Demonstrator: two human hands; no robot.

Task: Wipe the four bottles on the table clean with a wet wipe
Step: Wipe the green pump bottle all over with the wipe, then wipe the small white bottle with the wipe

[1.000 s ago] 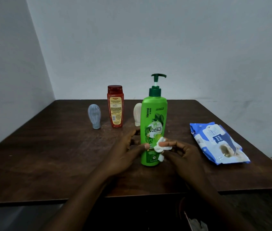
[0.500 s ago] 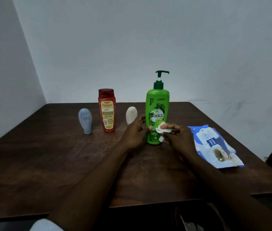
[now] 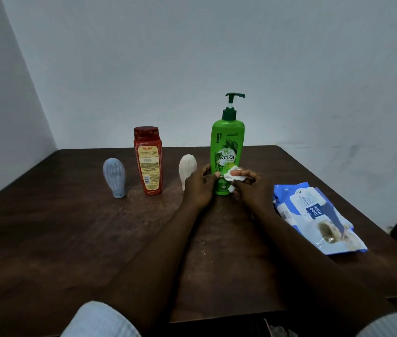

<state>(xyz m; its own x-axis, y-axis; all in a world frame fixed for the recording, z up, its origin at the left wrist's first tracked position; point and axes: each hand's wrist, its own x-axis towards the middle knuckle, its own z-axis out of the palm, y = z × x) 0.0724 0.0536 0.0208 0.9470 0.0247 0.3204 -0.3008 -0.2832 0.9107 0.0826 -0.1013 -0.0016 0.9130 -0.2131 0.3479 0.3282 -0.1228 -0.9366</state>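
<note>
A tall green pump bottle (image 3: 227,142) stands upright on the dark wooden table (image 3: 58,239). My left hand (image 3: 198,187) grips its lower left side. My right hand (image 3: 253,188) pinches a crumpled white wet wipe (image 3: 234,176) against the bottle's lower front. To the left stand a small cream bottle (image 3: 187,166), partly hidden by my left hand, a red bottle (image 3: 148,161) with a yellow label, and a small blue-grey bottle (image 3: 115,177).
A blue and white wet-wipe pack (image 3: 314,215) lies flat at the right of the table, close to my right forearm. Walls close off the table at the back and left. The table's front edge runs beneath my forearms.
The green bottle with both hands on it has gone from close to me back toward the row of bottles. My arms are now stretched further out. The camera view has shifted.
</note>
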